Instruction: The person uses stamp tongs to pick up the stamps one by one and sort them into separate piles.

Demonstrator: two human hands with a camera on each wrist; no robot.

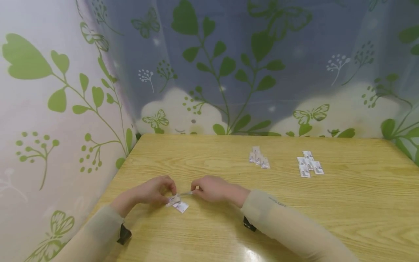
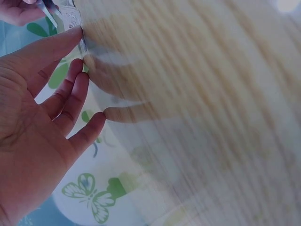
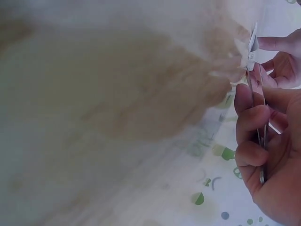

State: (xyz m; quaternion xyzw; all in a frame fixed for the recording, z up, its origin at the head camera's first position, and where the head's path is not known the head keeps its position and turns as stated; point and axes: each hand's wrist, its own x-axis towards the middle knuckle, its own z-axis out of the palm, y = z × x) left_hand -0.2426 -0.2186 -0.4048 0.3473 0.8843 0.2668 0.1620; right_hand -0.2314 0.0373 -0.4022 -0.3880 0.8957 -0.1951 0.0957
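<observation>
Two small printed packets overlap at the table's left front in the head view: the upper packet [image 1: 174, 199] and the lower packet [image 1: 181, 207]. My left hand [image 1: 158, 190] is at the upper packet, its thumb [image 2: 61, 43] touching it and the other fingertips spread against the tabletop; the index fingertip is hidden in the left wrist view. My right hand [image 1: 211, 188] holds metal tweezers [image 3: 262, 136] between thumb and curled fingers. Their tips point left and reach the edge of the upper packet.
Farther back on the wooden table [image 1: 327, 211] lie two loose clusters of similar packets, a pinkish cluster [image 1: 258, 158] and a whiter cluster [image 1: 307, 163] to its right. A leaf-patterned curtain [image 1: 226, 72] hangs behind the table and along its left side.
</observation>
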